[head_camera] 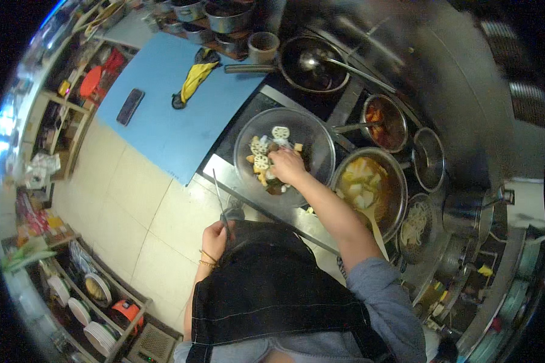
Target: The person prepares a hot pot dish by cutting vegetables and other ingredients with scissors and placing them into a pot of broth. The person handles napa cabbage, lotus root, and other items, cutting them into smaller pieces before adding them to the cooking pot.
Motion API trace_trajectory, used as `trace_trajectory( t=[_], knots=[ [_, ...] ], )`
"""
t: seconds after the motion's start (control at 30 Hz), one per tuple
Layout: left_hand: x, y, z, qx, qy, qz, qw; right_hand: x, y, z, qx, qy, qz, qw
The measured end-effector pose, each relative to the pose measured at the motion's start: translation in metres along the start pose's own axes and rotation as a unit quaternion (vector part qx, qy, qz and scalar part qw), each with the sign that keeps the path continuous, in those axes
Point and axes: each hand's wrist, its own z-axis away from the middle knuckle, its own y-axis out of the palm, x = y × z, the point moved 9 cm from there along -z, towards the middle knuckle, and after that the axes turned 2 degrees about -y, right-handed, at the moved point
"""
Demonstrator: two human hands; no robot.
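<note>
My right hand (pixel 287 165) reaches into a wide clear bowl (pixel 318 181) on the stove-side counter. Its fingertips touch the mixed food there and are partly hidden, so I cannot tell whether they hold a piece. Pale lotus root slices (pixel 260 161), yellowish chunks and darker pieces lie around them. Down by the black apron (pixel 272 281), my left hand (pixel 214 238) grips the dark handle of a slim metal tool (pixel 218 193), which looks like scissors. Its tip points away from me. Just right of the bowl stands a pan of broth (pixel 381 199) with pale chunks and a light-coloured spatula (pixel 376 227).
A wok (pixel 295 84) with a ladle (pixel 361 75) stands at the back. Right of the bowl are a pot of red food (pixel 376 131), an empty-looking pan (pixel 429 159) and a dish of noodles (pixel 413 224). A phone (pixel 130 106) and yellow-black cloth (pixel 195 81) lie on the blue surface (pixel 163 140).
</note>
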Motion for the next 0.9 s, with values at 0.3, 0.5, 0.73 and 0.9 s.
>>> trace_trajectory(
  t=[0.3, 0.5, 0.73, 0.9],
  knots=[
    [0.027, -0.036, -0.012, 0.0, -0.034, 0.01, 0.999, -0.039, -0.052, 0.024, -0.189, 0.031, -0.198, 0.961],
    [-0.035, 0.002, -0.037, 0.138, 0.025, -0.043, 0.989, -0.079, -0.074, 0.101, -0.312, 0.175, -0.636, 0.684],
    [-0.098, 0.135, -0.032, 0.447, 0.086, -0.111, 0.883, -0.069, -0.074, 0.199, -0.352, 0.147, -0.725, 0.573],
    [-0.13, 0.23, 0.001, 0.55, 0.103, -0.141, 0.817, -0.094, -0.077, 0.294, -0.439, 0.192, -0.646, 0.594]
  ],
)
